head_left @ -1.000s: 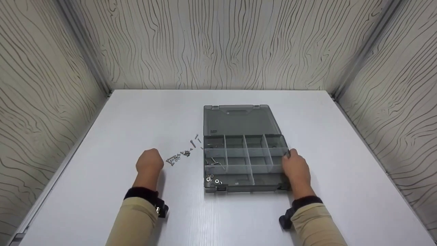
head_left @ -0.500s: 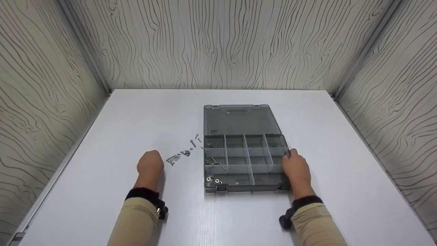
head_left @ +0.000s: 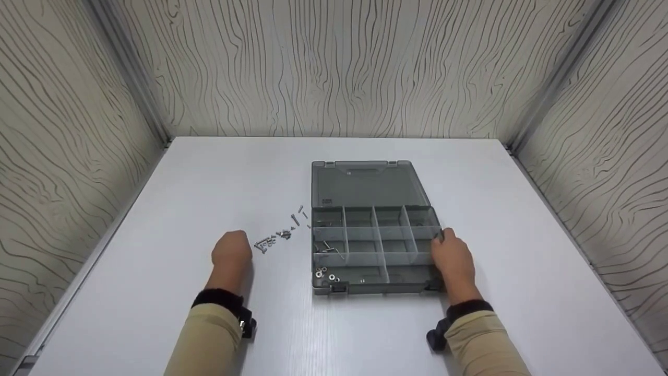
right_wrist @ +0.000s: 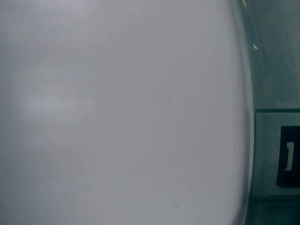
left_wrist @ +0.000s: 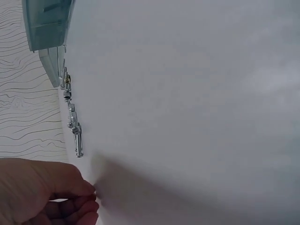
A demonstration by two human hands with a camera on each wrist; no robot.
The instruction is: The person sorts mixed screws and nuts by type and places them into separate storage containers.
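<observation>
A grey plastic organizer box [head_left: 373,249] lies open on the white table [head_left: 172,198], its lid [head_left: 365,184] folded flat at the back. Small washers [head_left: 324,273] and a few screws lie in its left compartments. A loose row of screws [head_left: 276,237] lies on the table just left of the box, and shows as a line of screws [left_wrist: 72,123] in the left wrist view. My left hand [head_left: 231,250] rests on the table beside that row, its curled fingers [left_wrist: 70,199] together with nothing visible in them. My right hand [head_left: 453,257] grips the box's right wall.
Wood-grain panels [head_left: 334,68] wall in the table at the back and on both sides. Bare white tabletop surrounds the box. The right wrist view shows mostly table, with the box edge [right_wrist: 274,140] at its right.
The left hand has crept very slightly to the right, toward the screws. The right hand and the box have not moved.
</observation>
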